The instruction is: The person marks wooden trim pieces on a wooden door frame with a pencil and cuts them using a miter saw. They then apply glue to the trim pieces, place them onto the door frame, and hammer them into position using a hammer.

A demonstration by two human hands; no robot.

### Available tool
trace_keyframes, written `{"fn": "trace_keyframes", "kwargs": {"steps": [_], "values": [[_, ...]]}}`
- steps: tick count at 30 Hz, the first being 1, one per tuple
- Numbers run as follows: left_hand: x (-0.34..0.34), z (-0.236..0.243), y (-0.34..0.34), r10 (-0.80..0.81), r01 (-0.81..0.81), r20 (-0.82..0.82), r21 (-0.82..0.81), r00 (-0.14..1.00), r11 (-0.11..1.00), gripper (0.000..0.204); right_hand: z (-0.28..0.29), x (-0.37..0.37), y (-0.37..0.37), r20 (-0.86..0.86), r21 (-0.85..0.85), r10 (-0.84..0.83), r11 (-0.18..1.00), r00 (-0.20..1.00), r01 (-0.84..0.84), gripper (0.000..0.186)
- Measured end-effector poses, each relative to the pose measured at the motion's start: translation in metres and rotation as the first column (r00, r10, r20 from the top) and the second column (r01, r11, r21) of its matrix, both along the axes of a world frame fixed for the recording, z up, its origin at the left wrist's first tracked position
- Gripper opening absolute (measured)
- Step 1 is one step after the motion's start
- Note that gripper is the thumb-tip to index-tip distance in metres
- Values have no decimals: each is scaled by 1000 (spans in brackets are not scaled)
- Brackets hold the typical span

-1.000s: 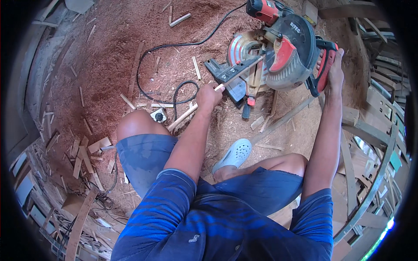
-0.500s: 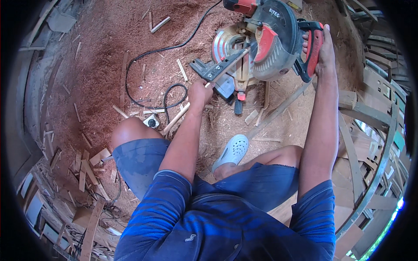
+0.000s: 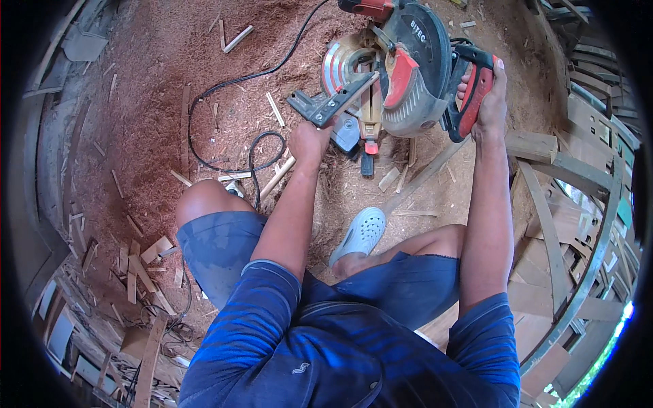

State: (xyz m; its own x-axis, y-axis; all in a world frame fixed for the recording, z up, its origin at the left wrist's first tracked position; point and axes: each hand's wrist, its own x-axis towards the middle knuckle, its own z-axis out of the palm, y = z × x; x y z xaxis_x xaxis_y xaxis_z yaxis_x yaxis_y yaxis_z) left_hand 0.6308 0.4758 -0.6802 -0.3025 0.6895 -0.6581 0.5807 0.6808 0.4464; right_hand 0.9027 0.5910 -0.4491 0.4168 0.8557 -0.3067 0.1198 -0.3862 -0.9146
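My left hand (image 3: 307, 144) is closed round a thin light wooden strip (image 3: 277, 178), which runs up to the black fence (image 3: 320, 109) of a mitre saw (image 3: 415, 81). Fingers of that hand partly disappear beside the fence. My right hand (image 3: 492, 102) is wrapped round the red-and-black handle (image 3: 473, 112) at the right of the saw head, the blade mostly hidden by its guard (image 3: 405, 88). The saw's base (image 3: 350, 132) sits on the sawdust-covered ground.
A black cord (image 3: 196, 112) loops over the sawdust left of the saw. Offcuts (image 3: 139, 272) lie at lower left. Stacked timber and boards (image 3: 578, 177) crowd the right rim. My knees and clog (image 3: 362, 231) are just below the saw.
My right hand and the saw head have moved slightly down toward me and left relative to the base. My left hand stays on the strip. The whole view has shifted slightly.
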Motion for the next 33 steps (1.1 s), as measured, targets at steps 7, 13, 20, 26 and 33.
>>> {"fn": "trace_keyframes", "kwargs": {"steps": [7,13,20,26,33], "values": [[22,-12,2,-35,35,1,53,999,998,86,3,31,-2,-81,-59,9,998,997,-14,84],[-4,-19,6,-47,46,-78,-9,996,999,81,22,-13,-2,62,-47,-133,990,989,136,67],[20,-19,2,-50,53,-71,47,996,997,80,-1,18,5,-41,-42,-69,997,997,67,78],[9,-15,0,-3,4,-51,30,999,1000,84,-5,12,-4,-26,-38,-47,998,999,46,76],[9,-6,2,17,-16,-46,24,999,1000,85,-22,10,-24,-99,75,-45,996,994,52,67]]}}
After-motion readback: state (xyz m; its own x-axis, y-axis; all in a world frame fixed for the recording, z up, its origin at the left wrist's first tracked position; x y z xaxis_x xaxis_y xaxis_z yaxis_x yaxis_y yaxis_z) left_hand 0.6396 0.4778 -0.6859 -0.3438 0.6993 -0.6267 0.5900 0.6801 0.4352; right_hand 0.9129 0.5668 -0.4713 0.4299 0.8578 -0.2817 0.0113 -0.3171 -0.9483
